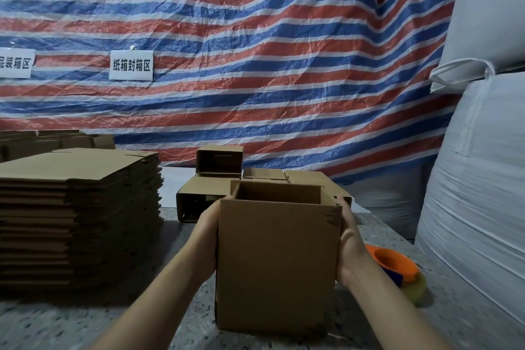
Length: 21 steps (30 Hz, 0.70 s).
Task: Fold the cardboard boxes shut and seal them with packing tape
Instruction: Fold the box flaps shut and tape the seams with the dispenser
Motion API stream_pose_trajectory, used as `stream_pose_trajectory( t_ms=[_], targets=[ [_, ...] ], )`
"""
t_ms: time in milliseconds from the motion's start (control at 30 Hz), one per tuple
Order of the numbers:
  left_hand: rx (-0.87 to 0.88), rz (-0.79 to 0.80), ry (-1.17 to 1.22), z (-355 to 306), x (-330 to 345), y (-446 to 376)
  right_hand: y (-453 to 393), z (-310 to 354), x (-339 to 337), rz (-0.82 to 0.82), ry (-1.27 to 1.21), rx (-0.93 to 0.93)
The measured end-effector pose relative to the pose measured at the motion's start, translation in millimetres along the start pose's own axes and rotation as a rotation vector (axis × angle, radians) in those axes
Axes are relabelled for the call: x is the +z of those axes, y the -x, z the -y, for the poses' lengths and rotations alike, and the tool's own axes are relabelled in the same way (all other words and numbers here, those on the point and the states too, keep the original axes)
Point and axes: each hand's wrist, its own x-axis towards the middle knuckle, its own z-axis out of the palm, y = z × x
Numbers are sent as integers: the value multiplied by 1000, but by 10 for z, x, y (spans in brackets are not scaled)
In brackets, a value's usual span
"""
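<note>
With the left hand and right hand each in a flat, spread grip against the open box, keep it square on the counter before folding flaps.

A gray speckled table fills the bottom of the frame. On it sit a tall pile of flat cardboard at the left, an open box in the middle, more boxes behind it, and an orange tape roll at the right.
</note>
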Motion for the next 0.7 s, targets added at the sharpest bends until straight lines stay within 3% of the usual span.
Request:
stream_pose_trajectory(
  t_ms=[167, 467, 700],
  targets=[
    [-5, 89, -122, -22, -7, 29, 10, -8, 7, 2, -3, -32],
    [102, -23, 29, 84, -75, -140, 84, -15, 35, 22, 36, -76],
    [141, 100, -33, 95, -124, -122, 139, 11, 57, -54, 56, 8]
  ],
)
